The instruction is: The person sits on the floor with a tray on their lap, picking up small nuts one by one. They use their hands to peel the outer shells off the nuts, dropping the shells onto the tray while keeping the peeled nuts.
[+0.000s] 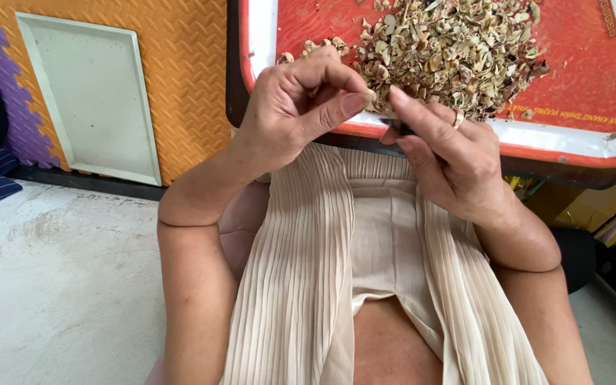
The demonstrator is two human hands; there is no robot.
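Note:
My left hand [301, 103] and my right hand [447, 153] meet at the near rim of a red tray [593, 71] with a white border. A heap of pale brown nut shells [443, 50] lies on the tray just past my fingers. The thumb and fingers of my left hand pinch a small pale nut [372, 100], mostly hidden between the fingertips. My right hand grips a small dark tool [402, 130] whose tip shows under its forefinger, right against the nut. There is a ring on a finger of my right hand.
A white rectangular tray [90, 100] leans on an orange foam mat [180, 71] at the left, with purple mat pieces beside it. A pale concrete floor [51, 271] lies below. Yellow and coloured boxes [593, 207] sit under the red tray at the right.

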